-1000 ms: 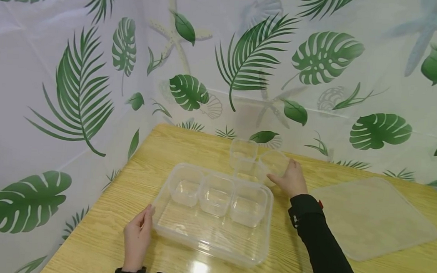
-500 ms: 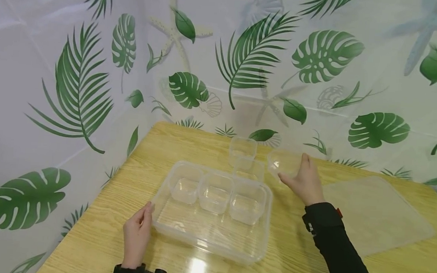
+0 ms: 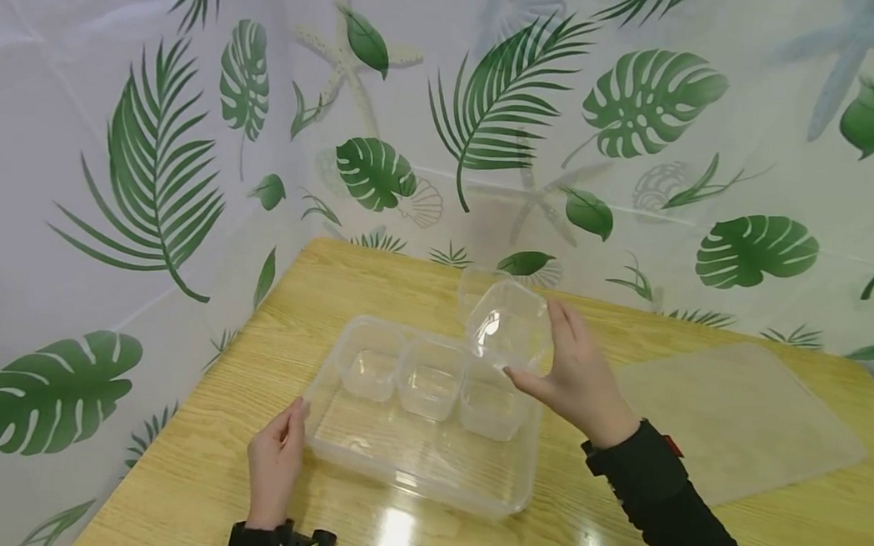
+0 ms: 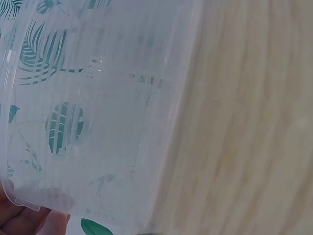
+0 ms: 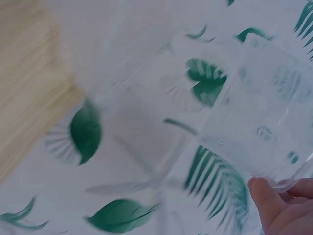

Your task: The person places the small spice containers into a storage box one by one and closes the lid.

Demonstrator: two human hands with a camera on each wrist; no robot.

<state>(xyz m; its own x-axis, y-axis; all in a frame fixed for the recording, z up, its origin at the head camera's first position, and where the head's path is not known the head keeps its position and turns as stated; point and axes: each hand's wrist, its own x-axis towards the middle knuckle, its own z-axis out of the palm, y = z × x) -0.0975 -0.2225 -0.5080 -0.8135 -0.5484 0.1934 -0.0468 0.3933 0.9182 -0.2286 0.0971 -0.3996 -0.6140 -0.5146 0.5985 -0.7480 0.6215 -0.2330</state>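
A large clear plastic container (image 3: 418,464) stands on the table, with three small clear tubs (image 3: 430,389) in a row along its far side. My left hand (image 3: 275,463) grips its left rim; in the left wrist view the fingers (image 4: 24,218) are at the rim's corner. In my right hand (image 3: 577,378) I hold another small clear tub (image 3: 509,323) by its rim, tilted above the far right part of the container. The same tub (image 5: 259,117) shows in the right wrist view, with the thumb (image 5: 266,198) at its edge.
A further small tub (image 3: 477,284) stands behind the container, partly hidden by the held one. A flat translucent sheet, perhaps a lid (image 3: 744,417), lies on the wooden table (image 3: 177,474) at right. A leaf-patterned cloth (image 3: 419,71) hangs behind and at left.
My right hand has lifted the small tub from the group behind the container, tilted it and brought it left over the container's far right part. The left hand stays on the rim.
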